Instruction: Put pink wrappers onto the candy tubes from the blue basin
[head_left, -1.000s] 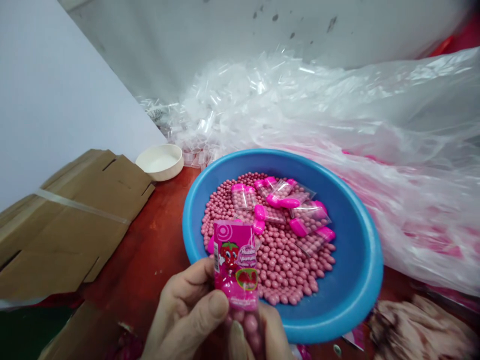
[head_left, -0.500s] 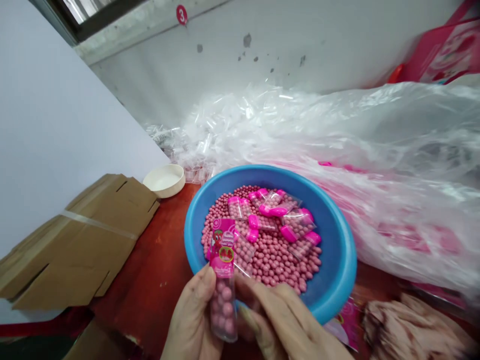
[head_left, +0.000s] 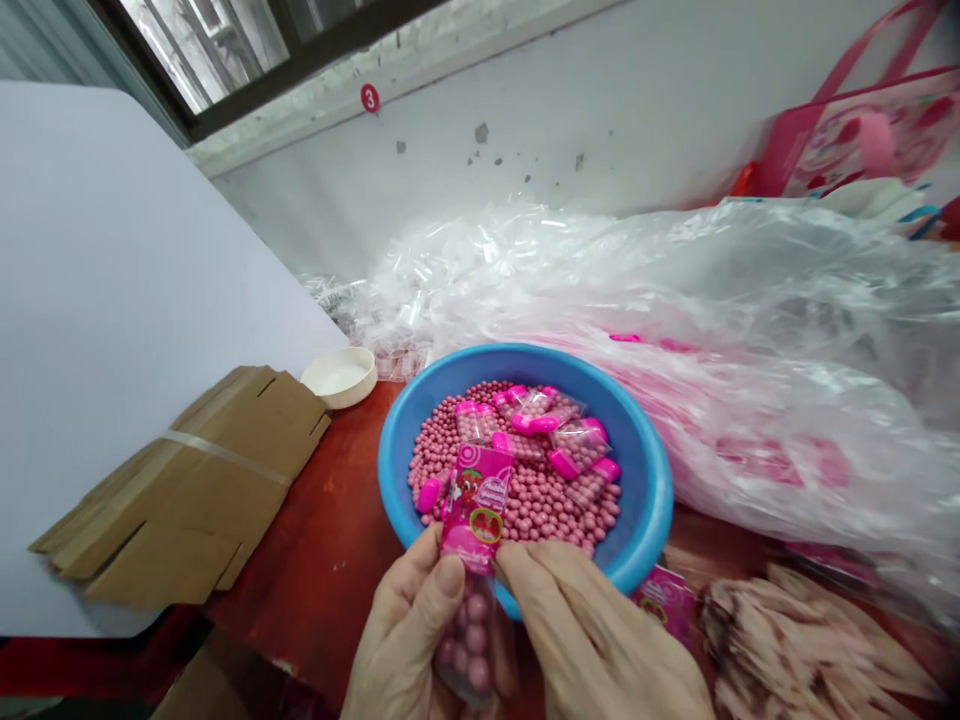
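Observation:
My left hand grips a strawberry-printed pink candy packet low on its side, thumb across the label. The packet's clear lower part holds pink candy balls. My right hand presses its fingertips against the packet's right edge, just below the label. Both hands sit at the near rim of a blue plastic bowl, which is heaped with pink candy balls. Several small clear packets with bright pink caps lie on top of the balls. The packet's lower end is partly hidden by my hands.
A red tabletop bears the bowl, a flattened cardboard box and a white round dish. Clear plastic sheeting is heaped behind. Printed pink labels and a pinkish pile lie at the right.
The view has tilted up and back, showing more wall and window. The packet's label now leans right over the bowl, and my right hand has closed in against the packet.

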